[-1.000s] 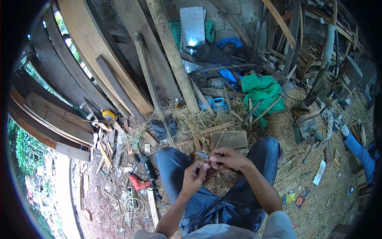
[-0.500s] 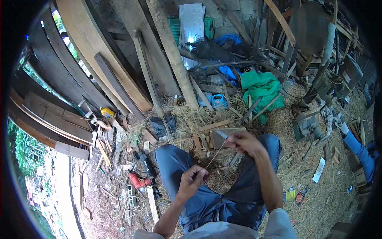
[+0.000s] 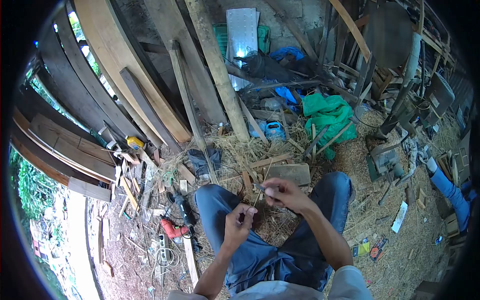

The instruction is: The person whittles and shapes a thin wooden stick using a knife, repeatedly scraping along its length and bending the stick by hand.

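Observation:
My left hand [image 3: 239,223] is closed around the lower end of a thin wooden strip [image 3: 268,171], which slants upward between my knees. In my right hand [image 3: 288,196], closed fingers grip a knife; its short grey blade [image 3: 259,187] points left and lies close against the strip. The knife's handle is hidden in my fingers. Beyond my hands a wooden block [image 3: 289,174] rests on the shaving-covered ground.
Left of my knee lie a red power drill [image 3: 175,228], a dark angle grinder [image 3: 183,207] and a power strip [image 3: 164,248]. Long planks [image 3: 135,75] lean on the left. A green sheet [image 3: 327,117] lies ahead. A yellow packet [image 3: 360,249] sits at right.
My right hand has moved left and down, bringing the knife nearer my left hand. The strip now stands steeper. My left hand has barely moved.

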Action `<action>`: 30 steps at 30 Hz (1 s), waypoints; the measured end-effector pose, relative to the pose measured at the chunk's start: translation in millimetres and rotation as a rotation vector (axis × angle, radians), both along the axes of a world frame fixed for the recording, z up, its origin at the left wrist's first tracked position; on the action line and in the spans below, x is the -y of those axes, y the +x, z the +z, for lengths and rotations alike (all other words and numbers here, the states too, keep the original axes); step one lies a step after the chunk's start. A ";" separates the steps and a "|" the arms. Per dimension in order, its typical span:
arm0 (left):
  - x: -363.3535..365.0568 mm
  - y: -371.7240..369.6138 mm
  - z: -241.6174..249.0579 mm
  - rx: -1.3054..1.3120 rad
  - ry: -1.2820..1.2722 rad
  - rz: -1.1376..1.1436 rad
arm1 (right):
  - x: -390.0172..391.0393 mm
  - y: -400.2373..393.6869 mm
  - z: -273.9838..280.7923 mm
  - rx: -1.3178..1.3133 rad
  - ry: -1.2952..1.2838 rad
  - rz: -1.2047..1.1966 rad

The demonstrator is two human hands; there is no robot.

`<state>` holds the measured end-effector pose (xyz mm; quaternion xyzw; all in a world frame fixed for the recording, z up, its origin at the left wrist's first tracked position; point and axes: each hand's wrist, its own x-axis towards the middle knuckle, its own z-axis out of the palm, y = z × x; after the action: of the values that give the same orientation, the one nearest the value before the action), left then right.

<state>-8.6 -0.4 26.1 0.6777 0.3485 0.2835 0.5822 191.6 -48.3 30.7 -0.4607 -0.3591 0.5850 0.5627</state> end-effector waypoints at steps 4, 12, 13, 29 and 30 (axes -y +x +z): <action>3.0 2.6 0.2 -0.051 0.035 0.003 | -1.3 -5.8 -1.1 -0.021 -0.071 0.007; 13.8 10.3 5.9 -0.103 0.442 -0.009 | 1.4 -0.6 -2.5 0.100 -0.035 -0.023; 14.0 10.4 5.5 -0.104 0.442 -0.011 | 1.9 2.9 -5.6 0.130 -0.040 -0.033; 21.3 -13.4 -0.6 -0.080 0.061 -0.071 | 6.5 72.6 -41.3 0.290 -0.119 -0.481; 20.6 -20.4 1.5 -0.086 0.073 -0.032 | 9.8 90.2 -33.2 0.143 -0.188 -0.577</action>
<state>-29.1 -21.0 27.6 0.7156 0.3515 0.2573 0.5460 281.7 -58.1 -2.5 -0.6334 -0.1965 0.3980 0.6338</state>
